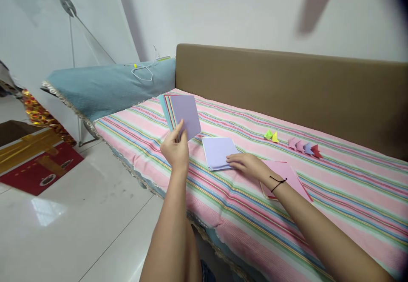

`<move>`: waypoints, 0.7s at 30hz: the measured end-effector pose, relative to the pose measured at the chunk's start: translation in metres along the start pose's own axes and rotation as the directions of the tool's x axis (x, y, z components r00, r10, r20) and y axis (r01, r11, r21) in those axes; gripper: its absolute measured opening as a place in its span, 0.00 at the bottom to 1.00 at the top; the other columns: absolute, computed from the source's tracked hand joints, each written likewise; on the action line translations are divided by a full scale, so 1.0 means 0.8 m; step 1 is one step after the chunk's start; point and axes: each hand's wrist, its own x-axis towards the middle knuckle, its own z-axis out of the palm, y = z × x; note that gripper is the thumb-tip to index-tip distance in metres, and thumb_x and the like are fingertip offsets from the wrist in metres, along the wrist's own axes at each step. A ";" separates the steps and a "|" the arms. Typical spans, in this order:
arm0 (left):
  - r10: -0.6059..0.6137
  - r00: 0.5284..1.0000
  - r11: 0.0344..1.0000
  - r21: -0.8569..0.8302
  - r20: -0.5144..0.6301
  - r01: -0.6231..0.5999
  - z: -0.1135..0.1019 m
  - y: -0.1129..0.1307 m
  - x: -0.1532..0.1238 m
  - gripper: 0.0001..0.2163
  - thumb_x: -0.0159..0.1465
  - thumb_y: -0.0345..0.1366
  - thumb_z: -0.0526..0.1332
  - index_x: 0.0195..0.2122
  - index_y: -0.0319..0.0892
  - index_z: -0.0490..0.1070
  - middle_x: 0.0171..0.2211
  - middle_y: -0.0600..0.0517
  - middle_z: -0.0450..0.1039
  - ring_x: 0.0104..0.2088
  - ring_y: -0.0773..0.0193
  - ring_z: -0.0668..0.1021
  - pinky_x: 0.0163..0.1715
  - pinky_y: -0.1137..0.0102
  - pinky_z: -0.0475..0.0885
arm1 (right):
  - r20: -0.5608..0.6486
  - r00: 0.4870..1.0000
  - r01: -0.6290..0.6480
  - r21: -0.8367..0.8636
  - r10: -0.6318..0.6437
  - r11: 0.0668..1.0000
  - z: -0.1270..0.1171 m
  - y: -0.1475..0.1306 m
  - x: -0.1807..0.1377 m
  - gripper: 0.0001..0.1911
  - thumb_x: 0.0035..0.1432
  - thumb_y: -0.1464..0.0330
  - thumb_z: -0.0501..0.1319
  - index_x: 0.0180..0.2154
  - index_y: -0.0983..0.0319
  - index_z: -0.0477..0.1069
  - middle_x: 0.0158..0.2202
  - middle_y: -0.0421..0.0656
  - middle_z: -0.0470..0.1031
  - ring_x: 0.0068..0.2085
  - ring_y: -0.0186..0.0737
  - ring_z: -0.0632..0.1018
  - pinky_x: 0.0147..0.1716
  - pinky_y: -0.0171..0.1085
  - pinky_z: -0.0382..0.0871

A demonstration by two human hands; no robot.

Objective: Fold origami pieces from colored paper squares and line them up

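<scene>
My left hand (176, 146) is closed around a fanned stack of coloured paper sheets (187, 114), a purple one in front and blue, red and yellow edges behind. It is raised above the striped sofa cover. A second stack of square paper (219, 151), lilac on top, lies flat on the cover. The fingers of my right hand (247, 163) rest on its right front corner; whether they grip a sheet I cannot make out. Under my right wrist lies another pile of pink and red paper (291, 178), partly hidden by the arm.
Small folded paper pieces lie farther back: green and yellow ones (271, 136), then pink, blue and red ones (305, 147). Behind is a brown backrest (280, 82). A white cable (142, 74) lies on the blue armrest (111, 86). A red box (41, 163) stands on the floor.
</scene>
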 end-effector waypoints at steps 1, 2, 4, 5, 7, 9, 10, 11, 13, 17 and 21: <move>0.001 1.000 1.000 -0.002 -0.002 -0.001 0.000 0.001 0.000 0.16 0.58 0.31 0.61 0.47 0.46 0.77 0.34 0.53 0.80 0.27 0.69 0.74 0.31 0.74 0.69 | -0.032 0.999 -0.013 -0.002 0.013 1.000 -0.003 -0.001 0.000 0.11 0.61 0.66 0.57 0.39 0.56 0.78 0.41 0.41 0.81 0.41 0.44 0.81 0.42 0.40 0.74; 0.002 1.000 1.000 -0.003 -0.002 -0.002 0.001 0.001 -0.001 0.16 0.58 0.31 0.61 0.48 0.46 0.77 0.33 0.53 0.80 0.26 0.69 0.73 0.30 0.74 0.68 | -0.079 0.996 -0.033 -0.006 0.033 0.999 -0.006 -0.002 0.001 0.12 0.62 0.67 0.55 0.37 0.56 0.78 0.38 0.41 0.82 0.38 0.43 0.81 0.39 0.39 0.74; 0.006 1.000 1.000 -0.003 0.002 -0.006 0.001 0.003 -0.002 0.16 0.58 0.31 0.60 0.47 0.46 0.77 0.30 0.54 0.79 0.25 0.70 0.72 0.29 0.74 0.67 | -0.221 0.972 -0.093 -0.018 0.087 0.995 -0.017 -0.003 0.003 0.12 0.61 0.68 0.54 0.37 0.58 0.77 0.35 0.42 0.82 0.35 0.42 0.81 0.36 0.38 0.73; 0.008 1.000 1.000 0.000 0.007 -0.008 0.001 0.003 -0.003 0.16 0.58 0.31 0.60 0.47 0.46 0.77 0.29 0.55 0.78 0.24 0.70 0.71 0.29 0.74 0.67 | -0.308 0.944 -0.130 -0.022 0.117 0.991 -0.025 -0.003 0.002 0.11 0.61 0.69 0.54 0.38 0.60 0.76 0.35 0.43 0.81 0.35 0.42 0.81 0.36 0.38 0.72; 0.009 1.000 1.000 0.001 0.016 -0.009 0.002 0.004 -0.004 0.16 0.58 0.31 0.60 0.47 0.46 0.77 0.28 0.55 0.77 0.25 0.70 0.71 0.30 0.74 0.67 | -0.486 0.857 -0.208 -0.022 0.171 0.978 -0.046 -0.002 -0.004 0.10 0.59 0.69 0.55 0.38 0.62 0.75 0.35 0.44 0.81 0.35 0.42 0.80 0.36 0.38 0.72; 0.006 1.000 1.000 0.000 0.013 -0.006 0.002 0.005 -0.004 0.16 0.58 0.31 0.60 0.47 0.46 0.77 0.29 0.55 0.77 0.25 0.70 0.71 0.30 0.74 0.67 | -0.628 0.752 -0.279 -0.027 0.201 0.960 -0.072 0.001 -0.021 0.08 0.58 0.67 0.57 0.37 0.62 0.74 0.34 0.45 0.80 0.35 0.43 0.80 0.36 0.38 0.72; 0.005 1.000 1.000 -0.002 0.010 -0.005 0.003 0.005 -0.004 0.16 0.58 0.31 0.60 0.47 0.46 0.77 0.29 0.55 0.78 0.25 0.70 0.71 0.29 0.74 0.67 | -0.683 0.701 -0.309 -0.035 0.203 0.950 -0.085 0.002 -0.033 0.08 0.58 0.67 0.58 0.36 0.62 0.74 0.34 0.45 0.80 0.35 0.43 0.81 0.36 0.38 0.72; 0.006 1.000 1.000 -0.003 0.008 -0.006 0.003 0.005 -0.004 0.16 0.58 0.31 0.60 0.47 0.46 0.77 0.30 0.54 0.78 0.25 0.70 0.71 0.29 0.74 0.67 | -0.730 0.653 -0.340 -0.044 0.203 0.939 -0.098 0.002 -0.045 0.08 0.57 0.67 0.59 0.36 0.62 0.74 0.34 0.46 0.80 0.36 0.44 0.81 0.36 0.38 0.72; 0.012 1.000 1.000 0.001 0.013 -0.012 0.003 0.006 -0.004 0.16 0.58 0.31 0.60 0.47 0.45 0.77 0.30 0.54 0.78 0.25 0.70 0.71 0.29 0.74 0.67 | -0.804 0.565 -0.406 -0.071 0.188 0.911 -0.120 0.001 -0.072 0.08 0.56 0.66 0.60 0.36 0.62 0.74 0.34 0.46 0.80 0.36 0.45 0.81 0.36 0.38 0.72; 0.028 0.999 1.000 -0.011 0.027 -0.028 0.005 0.007 -0.006 0.16 0.58 0.32 0.60 0.47 0.45 0.77 0.32 0.54 0.79 0.28 0.68 0.74 0.32 0.73 0.69 | -0.832 0.525 -0.505 -0.134 0.180 0.853 -0.139 -0.010 -0.108 0.22 0.56 0.67 0.61 0.53 0.62 0.68 0.34 0.48 0.81 0.31 0.45 0.81 0.30 0.38 0.71; 0.023 1.000 1.000 -0.003 0.019 -0.023 0.009 0.008 -0.009 0.16 0.58 0.32 0.60 0.47 0.46 0.77 0.31 0.53 0.79 0.29 0.68 0.75 0.34 0.73 0.70 | -0.689 0.723 -0.421 -0.372 0.058 0.827 -0.134 -0.020 -0.105 0.23 0.61 0.72 0.55 0.58 0.58 0.63 0.47 0.47 0.79 0.36 0.42 0.81 0.30 0.36 0.72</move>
